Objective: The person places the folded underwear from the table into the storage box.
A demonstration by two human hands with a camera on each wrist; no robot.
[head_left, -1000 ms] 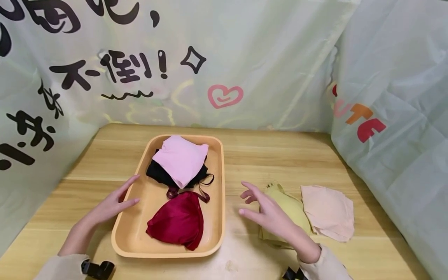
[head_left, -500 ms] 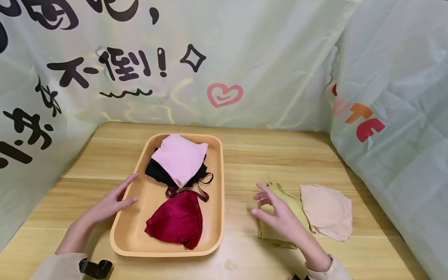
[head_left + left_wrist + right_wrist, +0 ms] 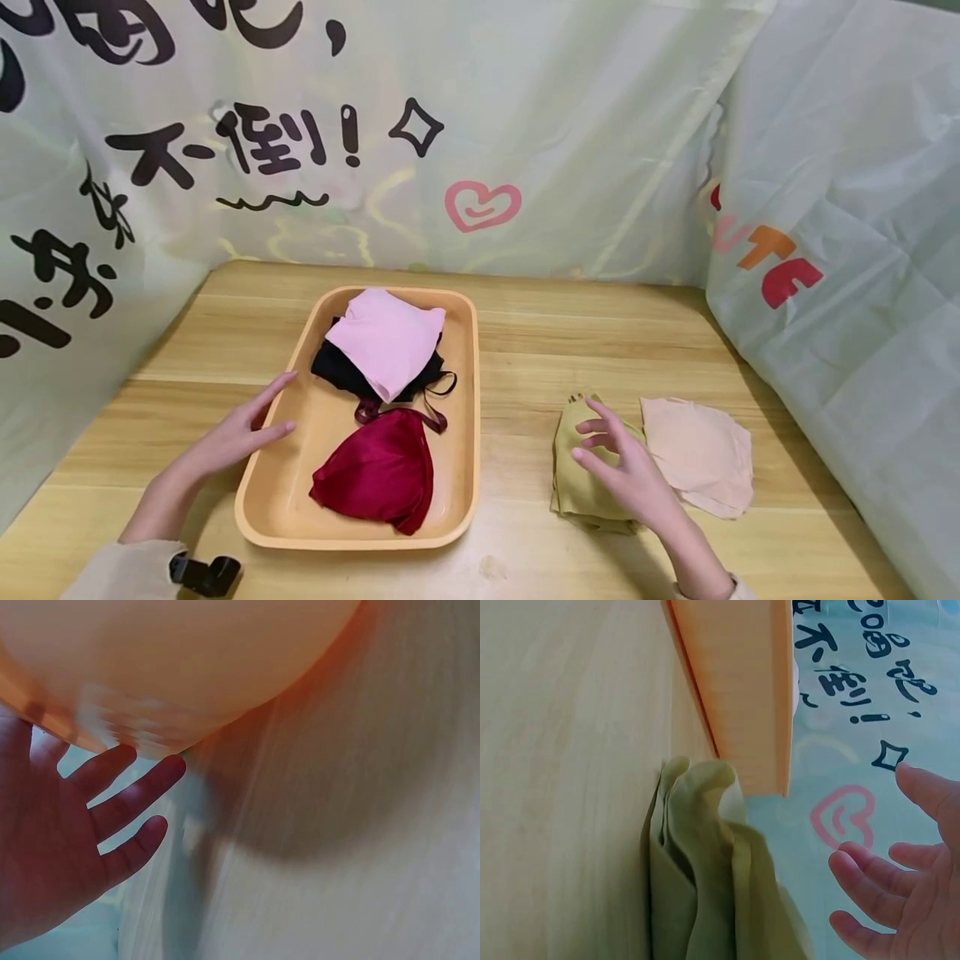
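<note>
The tray (image 3: 281, 500) stands on the table (image 3: 540, 333), the left hand (image 3: 238, 431) at its left rim; inside, a bra (image 3: 382, 471) lies in front of a folded undergarment (image 3: 386, 342) that rests on a strapped undergarment (image 3: 341, 368). Right of the tray, a folded garment (image 3: 576, 487) lies below the right hand (image 3: 625, 468), a second garment (image 3: 705, 458) just to its right. A curtain (image 3: 600, 125) hangs behind.

Left hand (image 3: 236, 433) and right hand (image 3: 626, 467), both with relaxed fingers (image 3: 139, 796).
At the left, the left forearm (image 3: 159, 504) slants in from the near side, its hand directed far and right, thumb set apart and fingers lightly spread. At the right, the right hand is raised, its fingers loosely bent, apart from the thumb and directed far and left; the right forearm (image 3: 686, 546) runs back towards the near right.
</note>
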